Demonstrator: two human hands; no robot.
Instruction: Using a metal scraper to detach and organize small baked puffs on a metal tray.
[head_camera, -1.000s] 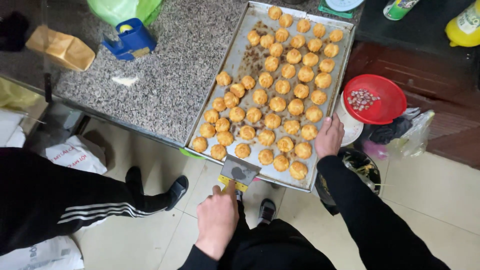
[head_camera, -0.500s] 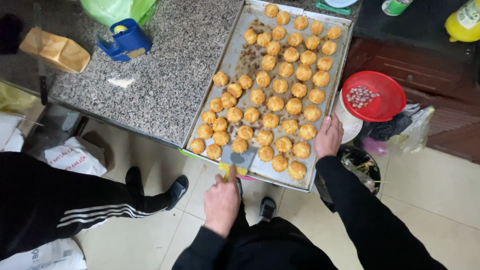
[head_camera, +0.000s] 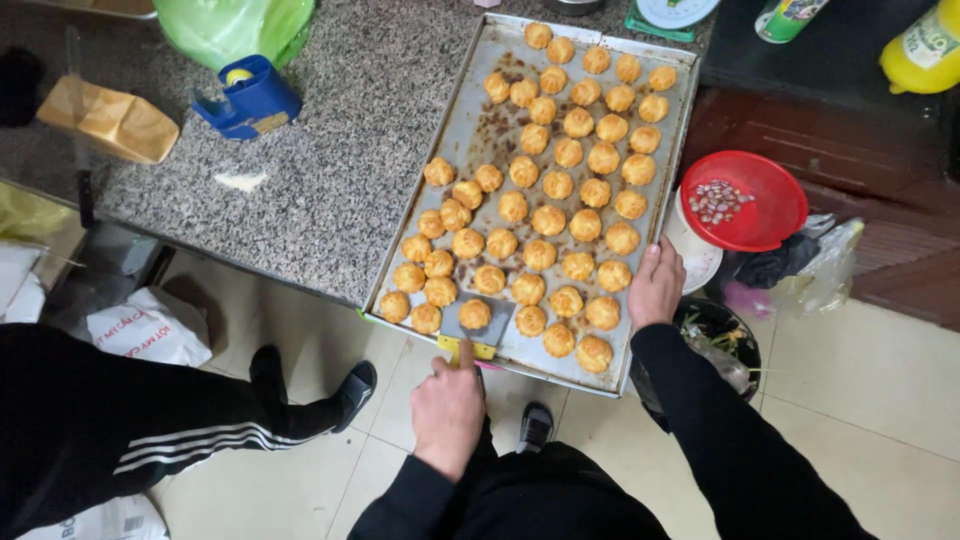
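A long metal baking tray (head_camera: 455, 130) lies on the speckled stone surface (head_camera: 330, 170), its near end jutting past the surface's front edge over the tiled floor (head_camera: 880, 400). The tray is filled with rows of small golden pastries (head_camera: 548, 220), with dark baked-on spots showing on its bare far-left part. The left hand (head_camera: 449, 408) is closed around the yellow handle of a flat metal scraper (head_camera: 476, 322), forefinger stretched along the handle; the blade lies flat on the tray at its near edge, close to the near-left corner, with one pastry (head_camera: 475, 314) sitting on top of it. The right hand (head_camera: 656, 285) grips the tray's right rim near the near-right corner, fingers curled over the edge and thumb on the outside. Just beyond that rim, off the surface, a red bowl (head_camera: 765, 205) holding small pale bits rests over a white container, with a dark bin below it. On the surface's left part stand a blue tape dispenser (head_camera: 247, 98), a green plastic bag (head_camera: 235, 25) behind it, and a brown paper bag (head_camera: 108, 122) near the left edge. Another person's leg in black striped trousers (head_camera: 120, 425) stands on the floor to the left.
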